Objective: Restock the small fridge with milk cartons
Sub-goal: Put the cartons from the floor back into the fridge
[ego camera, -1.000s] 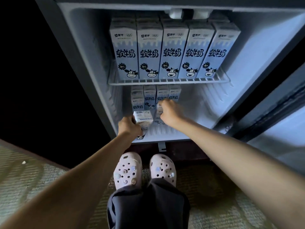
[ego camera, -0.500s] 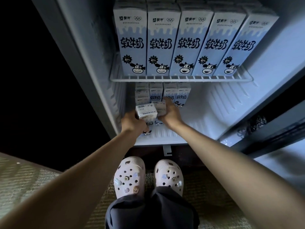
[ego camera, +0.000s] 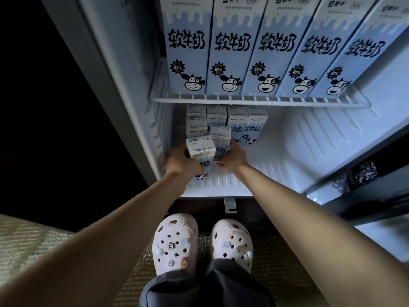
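Note:
The small fridge point(ego camera: 314, 151) stands open in front of me. Several tall blue-and-white milk cartons point(ego camera: 230, 47) with cow faces line its wire shelf point(ego camera: 254, 100). Below, several small cartons point(ego camera: 254, 129) stand at the back left of the fridge floor. My left hand point(ego camera: 180, 165) grips a small milk carton point(ego camera: 200, 149) upright near the floor's front left. My right hand point(ego camera: 232, 158) holds a second small carton point(ego camera: 220, 136) just behind and right of it, touching the first.
The fridge's ribbed floor point(ego camera: 287, 165) lies bare to the right of the small cartons. The open door point(ego camera: 365, 185) with a dark shelf is at the right. My pale clogs point(ego camera: 177, 242) stand on a woven mat point(ego camera: 276, 273) below the fridge.
My head has moved closer to the fridge. Both hands have drawn together at the lower left, and the right hand's carton now stands against the left hand's carton.

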Tool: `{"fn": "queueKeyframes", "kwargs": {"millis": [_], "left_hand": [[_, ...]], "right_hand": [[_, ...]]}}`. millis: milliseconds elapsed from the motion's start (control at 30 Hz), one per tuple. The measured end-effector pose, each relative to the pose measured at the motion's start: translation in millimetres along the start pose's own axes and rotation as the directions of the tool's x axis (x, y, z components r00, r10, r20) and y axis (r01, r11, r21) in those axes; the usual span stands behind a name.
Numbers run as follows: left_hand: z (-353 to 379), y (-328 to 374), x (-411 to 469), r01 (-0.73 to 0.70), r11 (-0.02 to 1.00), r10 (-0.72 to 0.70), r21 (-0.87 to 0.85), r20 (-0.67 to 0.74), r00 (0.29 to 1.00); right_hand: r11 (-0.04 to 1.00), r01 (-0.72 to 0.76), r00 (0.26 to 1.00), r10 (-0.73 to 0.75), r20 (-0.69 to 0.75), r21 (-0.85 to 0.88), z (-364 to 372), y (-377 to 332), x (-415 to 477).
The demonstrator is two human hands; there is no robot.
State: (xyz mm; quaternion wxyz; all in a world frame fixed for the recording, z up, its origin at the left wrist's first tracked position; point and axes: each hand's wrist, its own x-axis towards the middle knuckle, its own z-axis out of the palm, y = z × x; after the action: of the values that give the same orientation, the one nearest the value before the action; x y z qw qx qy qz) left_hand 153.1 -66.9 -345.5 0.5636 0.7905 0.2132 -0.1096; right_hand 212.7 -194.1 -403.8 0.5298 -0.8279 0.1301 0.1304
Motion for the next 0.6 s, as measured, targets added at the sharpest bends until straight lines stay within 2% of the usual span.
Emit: {"fn": "queueKeyframes", "kwargs": {"millis": [133,300,400,600], "left_hand": [[0.5,0.4,1.8,-0.016,1.000,0.016,-0.017,0.041,0.999],[2.9,-0.7,3.5,-0.024,1.000,0.024,0.019,0.034,0.999],[3.7,-2.1,5.6,-0.018,1.000,0.018,-0.001,0.029,0.999],[1.8,-3.6,5.3,-0.010,1.000,0.010,-0.006,0.024,1.000]], "right_hand": [[1.000,-0.023,1.000,0.023,-0.006,0.021,1.1,-2.9,12.0],[1.000,-0.016,0.999,0.015,-0.038,-0.027,2.0,-1.7,20.9],[0.990,-0.017,0.998,0.008,-0.064,-0.140,3.3,-3.2,21.0],[0.986,-0.028,0.994,0.010,-0.110,-0.167,5.1,0.7,20.7]]}}
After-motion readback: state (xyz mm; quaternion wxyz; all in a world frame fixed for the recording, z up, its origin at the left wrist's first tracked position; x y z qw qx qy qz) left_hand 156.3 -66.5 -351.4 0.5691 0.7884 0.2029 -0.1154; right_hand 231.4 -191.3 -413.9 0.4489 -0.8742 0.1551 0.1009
